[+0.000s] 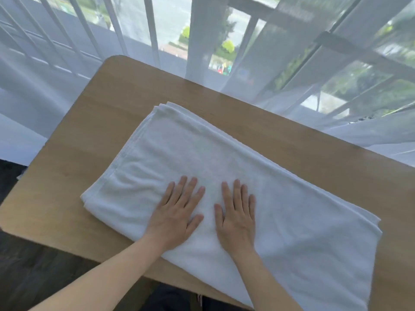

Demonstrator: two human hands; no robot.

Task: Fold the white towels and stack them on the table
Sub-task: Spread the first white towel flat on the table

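Light wooden table [96, 122] with rounded corners. Folded white towel [280, 198] lying flat across its middle, layered edges toward the far left corner, right end overhanging the near edge.

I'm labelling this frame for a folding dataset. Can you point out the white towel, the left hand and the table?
white towel [303, 221]: head view, on its flat top layer.
left hand [177, 212]: head view, back of the hand, flat on the towel.
table [107, 122]: head view, bare wood.
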